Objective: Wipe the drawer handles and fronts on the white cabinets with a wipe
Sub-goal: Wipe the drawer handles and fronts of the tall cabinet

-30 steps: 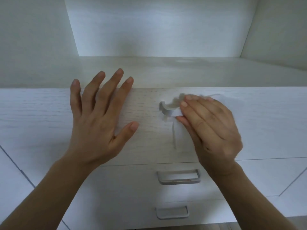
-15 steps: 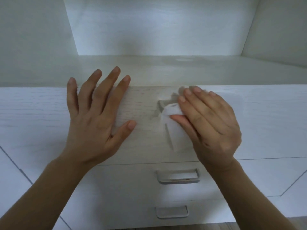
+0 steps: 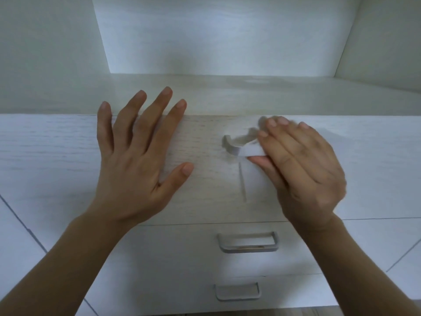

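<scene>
The top drawer front [image 3: 205, 169] is white wood-grain and fills the middle of the view. Its metal handle [image 3: 230, 145] shows only at its left end. My right hand [image 3: 300, 172] presses a white wipe [image 3: 252, 152] onto the right part of that handle, the wipe pinched between thumb and fingers. A fold of the wipe hangs down below the thumb. My left hand [image 3: 136, 160] lies flat on the drawer front to the left of the handle, fingers spread, holding nothing.
Below are a second drawer with its handle [image 3: 248, 242] and a third drawer with its handle [image 3: 238, 291]. Above the top drawer a shelf surface [image 3: 227, 94] runs back into a white niche. Cabinet fronts [image 3: 378, 169] continue to both sides.
My right hand slid the wipe to the right along the top handle, uncovering the handle's left end. My left hand stayed flat in about the same spot.
</scene>
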Tool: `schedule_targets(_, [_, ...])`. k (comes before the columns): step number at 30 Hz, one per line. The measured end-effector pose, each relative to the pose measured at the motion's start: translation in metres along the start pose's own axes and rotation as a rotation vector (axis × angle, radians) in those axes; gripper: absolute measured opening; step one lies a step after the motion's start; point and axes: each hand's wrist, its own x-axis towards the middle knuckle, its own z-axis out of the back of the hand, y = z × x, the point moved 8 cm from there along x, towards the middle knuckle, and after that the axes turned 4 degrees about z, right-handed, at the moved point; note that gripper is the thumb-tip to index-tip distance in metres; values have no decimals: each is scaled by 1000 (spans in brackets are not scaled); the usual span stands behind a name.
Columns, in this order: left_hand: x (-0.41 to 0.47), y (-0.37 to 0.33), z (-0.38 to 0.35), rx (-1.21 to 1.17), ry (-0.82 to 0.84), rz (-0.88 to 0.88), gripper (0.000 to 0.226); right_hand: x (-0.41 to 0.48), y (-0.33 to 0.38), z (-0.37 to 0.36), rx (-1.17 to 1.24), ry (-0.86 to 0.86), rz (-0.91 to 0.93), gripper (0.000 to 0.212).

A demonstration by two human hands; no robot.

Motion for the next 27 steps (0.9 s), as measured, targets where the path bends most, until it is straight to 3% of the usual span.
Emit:
schedule_targets(8, [0, -1, 1, 12, -23, -3, 66, 15, 29, -22, 112, -14, 54, 16])
schedule_targets(15, [0, 0, 1, 0, -21, -2, 68, -3, -10, 5, 62, 47, -13, 23])
schedule_targets(24, [0, -2, 2, 41, -55, -16, 67, 19, 28, -25, 157, -7, 90, 13])
schedule_targets(27, [1, -1, 3, 36, -58, -19, 68, 13, 22, -19, 106, 16, 117, 19])
